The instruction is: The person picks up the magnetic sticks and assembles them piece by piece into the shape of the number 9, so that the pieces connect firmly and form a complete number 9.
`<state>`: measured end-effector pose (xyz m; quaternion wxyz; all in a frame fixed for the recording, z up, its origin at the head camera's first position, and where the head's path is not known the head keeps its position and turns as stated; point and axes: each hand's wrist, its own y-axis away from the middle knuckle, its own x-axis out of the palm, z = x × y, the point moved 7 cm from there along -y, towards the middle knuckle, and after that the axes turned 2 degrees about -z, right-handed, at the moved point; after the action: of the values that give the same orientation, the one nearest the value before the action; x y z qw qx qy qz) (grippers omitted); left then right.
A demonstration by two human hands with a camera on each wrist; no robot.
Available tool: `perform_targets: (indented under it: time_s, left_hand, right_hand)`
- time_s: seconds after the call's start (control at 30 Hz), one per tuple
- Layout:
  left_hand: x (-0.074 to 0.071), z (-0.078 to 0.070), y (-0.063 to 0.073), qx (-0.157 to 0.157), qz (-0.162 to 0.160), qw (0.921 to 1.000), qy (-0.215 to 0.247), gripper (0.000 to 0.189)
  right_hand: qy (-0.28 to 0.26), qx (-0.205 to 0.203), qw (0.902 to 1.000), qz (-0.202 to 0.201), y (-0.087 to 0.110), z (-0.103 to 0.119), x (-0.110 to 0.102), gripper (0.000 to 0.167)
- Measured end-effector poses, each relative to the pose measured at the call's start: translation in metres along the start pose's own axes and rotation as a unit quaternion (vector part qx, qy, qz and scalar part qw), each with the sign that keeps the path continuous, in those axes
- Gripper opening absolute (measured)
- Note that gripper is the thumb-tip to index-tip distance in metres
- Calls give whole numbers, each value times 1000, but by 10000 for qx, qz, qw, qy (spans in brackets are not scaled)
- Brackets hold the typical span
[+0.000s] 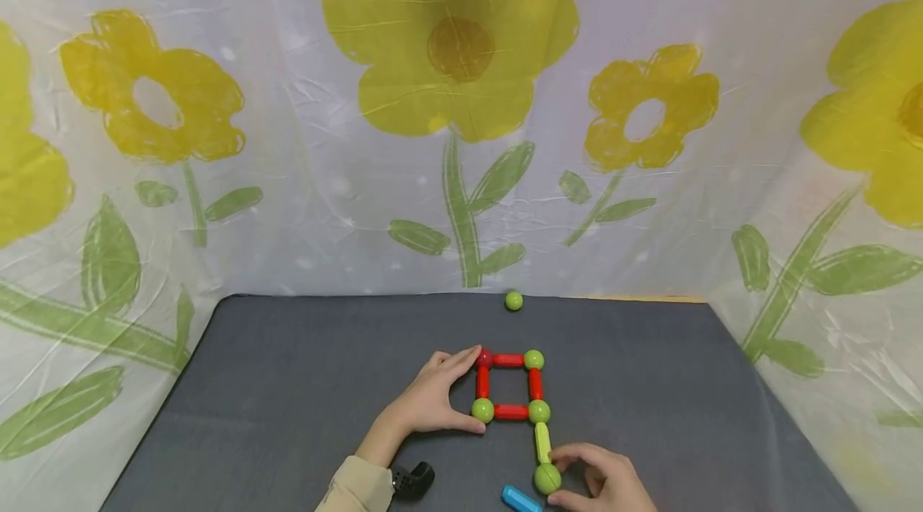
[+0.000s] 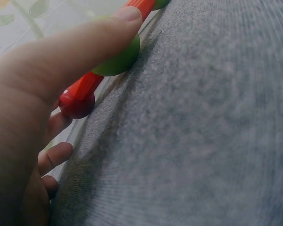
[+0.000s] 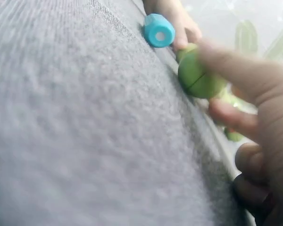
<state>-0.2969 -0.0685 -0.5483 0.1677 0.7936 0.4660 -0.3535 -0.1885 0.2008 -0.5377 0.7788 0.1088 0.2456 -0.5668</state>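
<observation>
On the dark cloth lies a square of red building rods [image 1: 510,413], with a red ball [image 1: 485,357] at its far left corner and green balls at the others. My left hand [image 1: 429,398] spans its left side, index fingertip against the red ball and thumb at the near left green ball [image 1: 482,410]. From the near right corner ball [image 1: 539,412] a yellow-green rod [image 1: 542,443] runs towards me to a larger green ball [image 1: 546,479]. My right hand [image 1: 609,480] pinches this ball between thumb and index finger, the other fingers curled.
A blue rod [image 1: 521,499] lies at the near edge of view, left of the right hand. One loose green ball [image 1: 513,301] sits by the table's far edge. Behind the table hangs a flower-printed curtain [image 1: 324,199]. A black wrist device [image 1: 413,481] is on the left wrist.
</observation>
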Motion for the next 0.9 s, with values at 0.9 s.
perform_targets:
  time_s: [0.9]
  left_hand:
    - [0,0,0,4,56,10000,-62,119]
  right_hand:
    - [1234,-861,9886,-64,-107,-14,-19,85]
